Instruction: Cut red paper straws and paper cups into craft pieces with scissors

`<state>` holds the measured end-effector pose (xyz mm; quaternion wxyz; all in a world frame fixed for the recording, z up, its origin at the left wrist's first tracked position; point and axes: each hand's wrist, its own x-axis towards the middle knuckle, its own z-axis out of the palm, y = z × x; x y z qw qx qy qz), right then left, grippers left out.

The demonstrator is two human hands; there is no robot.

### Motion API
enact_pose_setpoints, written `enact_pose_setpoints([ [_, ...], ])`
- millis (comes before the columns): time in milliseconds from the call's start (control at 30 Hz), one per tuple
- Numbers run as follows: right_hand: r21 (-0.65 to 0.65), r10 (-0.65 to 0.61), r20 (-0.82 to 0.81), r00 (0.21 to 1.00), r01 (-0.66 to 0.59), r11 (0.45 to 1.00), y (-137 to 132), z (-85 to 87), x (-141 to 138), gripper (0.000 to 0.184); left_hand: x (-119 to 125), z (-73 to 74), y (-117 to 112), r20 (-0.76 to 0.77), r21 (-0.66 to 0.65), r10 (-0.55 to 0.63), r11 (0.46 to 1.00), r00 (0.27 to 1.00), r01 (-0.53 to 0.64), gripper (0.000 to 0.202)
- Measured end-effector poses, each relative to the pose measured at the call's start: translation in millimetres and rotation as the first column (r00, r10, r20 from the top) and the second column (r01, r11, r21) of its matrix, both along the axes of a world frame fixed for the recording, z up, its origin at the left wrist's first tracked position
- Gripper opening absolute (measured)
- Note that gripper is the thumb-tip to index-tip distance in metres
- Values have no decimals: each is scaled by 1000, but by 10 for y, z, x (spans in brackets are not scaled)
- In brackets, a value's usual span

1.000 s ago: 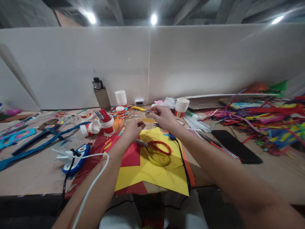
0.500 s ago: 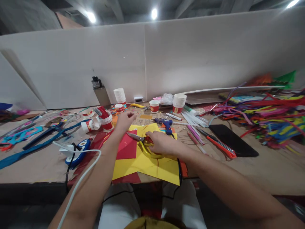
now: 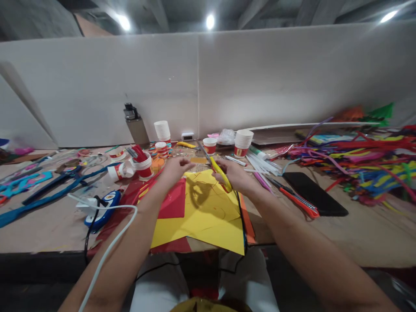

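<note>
A pair of yellow-handled scissors (image 3: 221, 175) is in my right hand (image 3: 232, 172), raised above the yellow paper, with the blades angled away and to the left. My left hand (image 3: 177, 170) hovers over the far edge of the papers; its fingers are loosely bent and apart, and nothing shows in them. Below both hands lie sheets of yellow paper (image 3: 201, 221) with faint drawn lines and the shadow of the scissors. A red paper piece (image 3: 173, 203) rests on the yellow sheets' left part, partly behind my left forearm.
Paper cups hold red-handled tools (image 3: 143, 167) at left; a cup stack (image 3: 243, 143) stands behind. At right lie a red utility knife (image 3: 299, 201), a black phone (image 3: 313, 195) and a pile of pipe cleaners (image 3: 367, 164). A white cable (image 3: 112, 240) crosses my left forearm.
My right hand has lifted the scissors off the yellow paper and moved away and to the right, turning the blades from leftward to pointing away. My left hand has shifted slightly right.
</note>
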<state>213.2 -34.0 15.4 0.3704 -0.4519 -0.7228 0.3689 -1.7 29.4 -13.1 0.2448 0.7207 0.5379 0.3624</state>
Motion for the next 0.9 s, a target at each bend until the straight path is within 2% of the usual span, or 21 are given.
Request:
enact_pose_setpoints([
  [67, -44, -4, -63, 998, 1, 999, -12, 5, -1, 26, 99, -97, -15, -288, -14, -67, 998, 955, 66, 32],
  [133, -138, -11, -128, 992, -7, 990, -16, -14, -23, 33, 182, -161, -38, -364, -51, -93, 995, 927, 80, 32],
  [233, -204, -13, -218, 976, -32, 978, -2, -50, -67, 45, 265, -202, -64, -395, -123, -140, 987, 908, 99, 22],
  [333, -181, -16, -286, 958, -37, 983, 22, -68, -90, 49, 320, -219, -61, -398, -144, -181, 981, 899, 134, 9],
  [400, -161, -48, -312, 949, -3, 987, 44, -80, -82, 53, 343, -199, -72, -396, -136, -207, 977, 895, 166, 11],
  [467, -143, -95, -327, 940, 50, 988, 73, -98, -54, 58, 341, -116, -135, -393, -140, -248, 968, 885, 209, 13],
  [533, -104, -128, -339, 932, 98, 990, 108, -119, -13, 61, 307, 45, -263, -351, -214, -381, 922, 856, 323, 12],
  [567, -75, -130, -349, 928, 111, 991, 125, -127, 9, 62, 280, 144, -344, -233, -338, -594, 792, 770, 509, 12],
  [600, -49, -125, -366, 922, 116, 992, 140, -131, 30, 63, 251, 245, -426, -67, -435, -752, 613, 655, 659, 14],
  [633, -30, -117, -387, 915, 115, 993, 151, -131, 47, 64, 223, 335, -499, 108, -522, -838, 410, 535, 748, 20],
  [667, -24, -113, -409, 906, 113, 993, 158, -126, 59, 64, 198, 405, -555, 258, -577, -853, 240, 453, 781, 31],
  [700, -32, -116, -429, 896, 113, 993, 161, -118, 66, 63, 179, 448, -587, 351, -584, -828, 173, 439, 793, 37],
  [733, -51, -128, -448, 885, 117, 992, 160, -107, 66, 60, 167, 461, -592, 390, -553, -783, 222, 485, 803, 35],
  [767, -75, -142, -461, 876, 121, 990, 155, -95, 62, 56, 160, 446, -573, 397, -493, -712, 367, 579, 789, 30],
  [800, -98, -153, -470, 870, 120, 988, 148, -84, 54, 52, 160, 409, -533, 399, -412, -615, 542, 680, 732, 26],
  [833, -118, -160, -477, 864, 118, 986, 141, -75, 45, 48, 163, 359, -482, 403, -337, -511, 689, 760, 642, 27],
  [867, -134, -162, -486, 859, 110, 985, 134, -68, 35, 46, 168, 305, -428, 383, -310, -437, 769, 813, 559, 30],
  [900, -143, -155, -498, 853, 95, 985, 127, -65, 27, 45, 172, 254, -377, 338, -312, -395, 810, 854, 497, 32],
])
